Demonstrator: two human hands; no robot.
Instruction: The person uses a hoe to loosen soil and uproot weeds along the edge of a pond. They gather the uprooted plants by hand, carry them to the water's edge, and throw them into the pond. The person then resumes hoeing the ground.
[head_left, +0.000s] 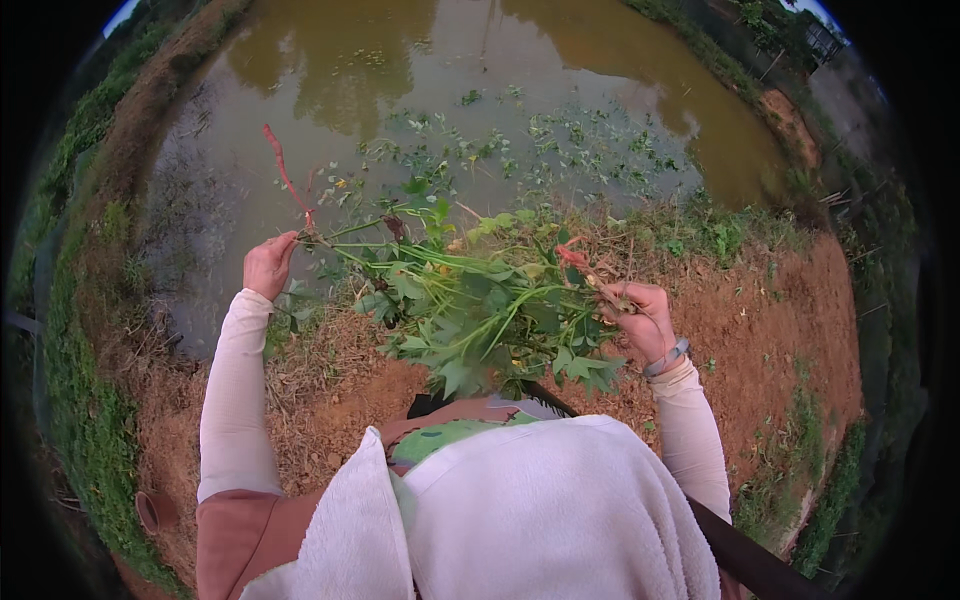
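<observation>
Out in front of me a loose bunch of leafy green vines (480,310) stretches between my two hands, its lobed leaves hanging down. At its left end my left hand (268,265) is closed in a pinch on the thin stems. A red strip (285,170) sticks up from that end, just past my fingertips. My right hand (642,318), with a grey band (667,358) at the wrist, is closed round the brownish stems at the other end. Beside those fingers a second red strip (572,252) is wrapped or tangled on the stems.
Beyond the bunch lies a muddy pond (400,60) with floating leafy plants (600,140). A bank of reddish soil (790,330) with dry grass runs along its edge. A white towel (570,490) drapes over my front, and a dark strap (745,550) crosses at lower right.
</observation>
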